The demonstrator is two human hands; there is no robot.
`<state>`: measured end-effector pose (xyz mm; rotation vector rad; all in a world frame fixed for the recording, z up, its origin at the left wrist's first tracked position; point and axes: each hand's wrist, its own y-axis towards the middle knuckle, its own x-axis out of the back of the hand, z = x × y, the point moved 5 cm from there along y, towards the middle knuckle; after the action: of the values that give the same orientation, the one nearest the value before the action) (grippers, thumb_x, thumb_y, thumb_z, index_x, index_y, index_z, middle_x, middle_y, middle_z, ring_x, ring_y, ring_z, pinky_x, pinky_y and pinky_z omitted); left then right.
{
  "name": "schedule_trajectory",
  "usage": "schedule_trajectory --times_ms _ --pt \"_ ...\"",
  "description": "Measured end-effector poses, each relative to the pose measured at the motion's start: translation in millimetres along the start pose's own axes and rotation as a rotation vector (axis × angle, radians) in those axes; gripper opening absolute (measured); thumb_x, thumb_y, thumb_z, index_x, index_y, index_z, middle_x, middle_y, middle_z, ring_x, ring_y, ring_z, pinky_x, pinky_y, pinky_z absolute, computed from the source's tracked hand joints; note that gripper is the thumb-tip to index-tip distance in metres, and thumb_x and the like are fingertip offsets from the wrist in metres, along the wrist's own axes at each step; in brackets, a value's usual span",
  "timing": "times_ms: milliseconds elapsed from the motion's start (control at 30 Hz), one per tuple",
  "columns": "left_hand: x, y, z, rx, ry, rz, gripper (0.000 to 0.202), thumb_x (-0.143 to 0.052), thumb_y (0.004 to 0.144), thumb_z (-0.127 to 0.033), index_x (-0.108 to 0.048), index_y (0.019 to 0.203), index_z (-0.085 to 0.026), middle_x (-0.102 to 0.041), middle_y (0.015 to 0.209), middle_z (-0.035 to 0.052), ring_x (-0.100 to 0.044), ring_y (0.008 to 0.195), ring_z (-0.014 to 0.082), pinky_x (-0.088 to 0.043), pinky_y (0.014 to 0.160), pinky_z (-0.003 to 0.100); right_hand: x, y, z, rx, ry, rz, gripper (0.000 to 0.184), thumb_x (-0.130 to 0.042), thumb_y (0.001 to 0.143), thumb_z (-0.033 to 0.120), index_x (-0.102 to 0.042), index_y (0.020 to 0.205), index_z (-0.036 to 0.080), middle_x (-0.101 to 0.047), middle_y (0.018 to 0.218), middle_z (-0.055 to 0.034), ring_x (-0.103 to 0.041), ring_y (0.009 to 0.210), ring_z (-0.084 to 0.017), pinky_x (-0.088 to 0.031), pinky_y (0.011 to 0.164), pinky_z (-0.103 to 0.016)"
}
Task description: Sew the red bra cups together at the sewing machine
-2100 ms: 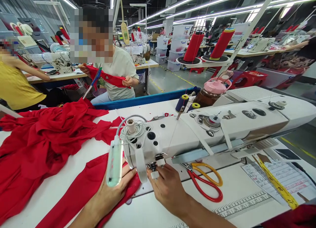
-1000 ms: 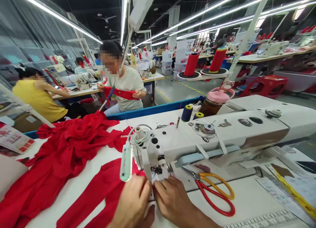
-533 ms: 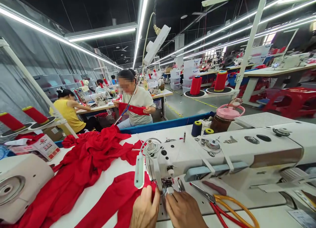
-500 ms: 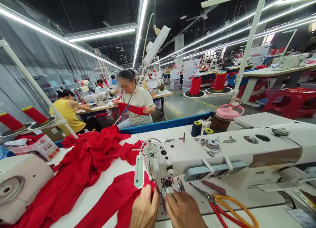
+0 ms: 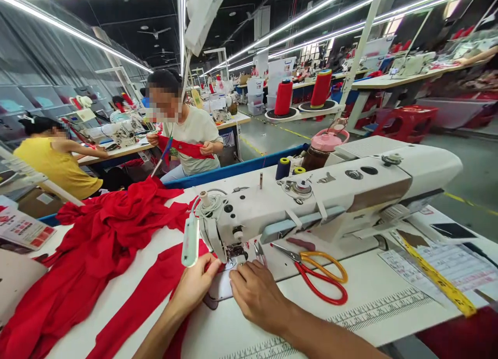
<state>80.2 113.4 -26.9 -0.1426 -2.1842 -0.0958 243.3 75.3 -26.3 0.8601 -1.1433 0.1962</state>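
From my remote seat, the white sewing table fills the lower view and carries both hands. The white industrial sewing machine stretches away to the right of the hands, and its head ends just above them. A heap of red fabric lies well off to the left of my left hand. A red fabric strip runs from the near left edge up under that hand to the needle. Past the table's far edge, a seated co-worker holds another red piece.

The scissors, with one red and one yellow handle, lie just right of my right hand. A yellow tape measure lies farther right. The machine's slim lamp hangs just above my left fingers.

My left hand lies flat and unclenched on the strip, fingertips beside the presser foot. My right hand rests on the machine bed with its fingers curled toward that foot. I cannot tell whether it pinches anything.
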Motion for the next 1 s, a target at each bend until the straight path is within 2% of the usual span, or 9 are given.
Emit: schedule_trajectory --times_ms 233,433,533,600,667,767,833,900,1000 --pt "-3.2 3.9 3.8 0.022 -0.21 0.086 0.048 -0.041 0.096 -0.053 -0.068 0.078 -0.017 -0.069 0.075 0.0028 -0.068 0.075 0.0215 -0.054 0.07 0.029 6.6 1.6 5.4 0.017 0.044 0.011 0.008 -0.053 0.092 0.014 -0.059 0.093 0.019 -0.06 0.089 -0.0038 -0.049 0.08 -0.021 -0.034 0.076 -0.036" --pt "6.9 -5.6 -7.8 -0.061 -0.076 0.001 0.03 -0.047 0.095 -0.038 -0.069 0.083 -0.02 -0.068 0.084 0.0052 -0.067 0.084 0.0236 -0.053 0.076 0.032 3.9 5.0 10.0 0.051 0.181 0.059 0.027 -0.051 0.093 0.012 -0.057 0.119 0.015 -0.066 0.108 -0.0082 -0.054 0.089 -0.022 -0.036 0.082 -0.035" --pt "6.9 -15.8 -19.8 -0.128 0.042 -0.068 0.025 -0.044 0.09 -0.023 -0.069 0.088 -0.024 -0.068 0.091 0.0066 -0.065 0.083 0.0237 -0.049 0.067 0.03 1.5 4.1 12.1 0.099 0.234 0.093 0.019 -0.053 0.091 0.014 -0.059 0.109 0.015 -0.067 0.109 -0.0078 -0.055 0.096 -0.022 -0.036 0.083 -0.035" --pt "5.0 -21.5 -25.6 -0.157 0.107 -0.108 0.027 -0.044 0.086 -0.016 -0.069 0.086 -0.024 -0.067 0.087 0.0065 -0.064 0.076 0.0227 -0.045 0.059 0.027 1.9 2.6 10.4 0.102 0.257 0.087 0.009 -0.054 0.087 0.013 -0.059 0.091 0.018 -0.066 0.092 -0.0032 -0.054 0.087 -0.02 -0.034 0.08 -0.035" --pt "4.1 -24.8 -27.8 -0.176 0.144 -0.143 0.027 -0.043 0.087 -0.015 -0.069 0.086 -0.024 -0.067 0.085 0.0059 -0.064 0.073 0.0214 -0.043 0.055 0.025 4.1 1.6 4.0 0.036 0.249 0.034 0.012 -0.053 0.085 0.01 -0.057 0.08 0.019 -0.062 0.079 -0.0007 -0.051 0.078 -0.019 -0.032 0.077 -0.036" --pt "5.8 -26.5 -26.1 -0.201 0.156 -0.175 0.025 -0.043 0.095 -0.023 -0.067 0.089 -0.024 -0.07 0.09 0.0056 -0.068 0.078 0.0204 -0.05 0.06 0.025 5.1 0.9 -6.4 -0.086 0.17 -0.029 0.016 -0.053 0.085 0.01 -0.063 0.091 0.021 -0.061 0.081 -0.0021 -0.049 0.079 -0.02 -0.029 0.075 -0.036" --pt "7.2 -26.8 -25.0 -0.218 0.153 -0.182 0.024 -0.044 0.096 -0.025 -0.066 0.087 -0.023 -0.071 0.093 0.0055 -0.07 0.083 0.0206 -0.053 0.066 0.025 1.4 1.5 -8.5 -0.1 0.12 -0.003 0.022 -0.056 0.085 0.011 -0.065 0.101 0.023 -0.061 0.084 -0.003 -0.049 0.082 -0.022 -0.028 0.075 -0.036" --pt "7.5 -27.6 -26.2 -0.247 0.171 -0.194 0.024 -0.044 0.092 -0.015 -0.066 0.089 -0.023 -0.071 0.095 0.0049 -0.071 0.086 0.0201 -0.055 0.066 0.024 -4.1 2.4 -9.1 -0.102 0.082 0.044 0.024 -0.057 0.086 0.013 -0.065 0.106 0.023 -0.062 0.086 -0.0033 -0.05 0.084 -0.022 -0.028 0.076 -0.037" --pt "6.9 -32.2 -35.3 -0.381 0.338 -0.31 0.041 -0.042 0.079 0.001 -0.068 0.099 -0.024 -0.072 0.095 0.0036 -0.071 0.077 0.0173 -0.051 0.056 0.022 -10.0 2.7 -9.3 -0.105 0.04 0.081 0.021 -0.057 0.087 0.015 -0.065 0.106 0.022 -0.063 0.088 -0.0043 -0.051 0.085 -0.023 -0.029 0.077 -0.038"
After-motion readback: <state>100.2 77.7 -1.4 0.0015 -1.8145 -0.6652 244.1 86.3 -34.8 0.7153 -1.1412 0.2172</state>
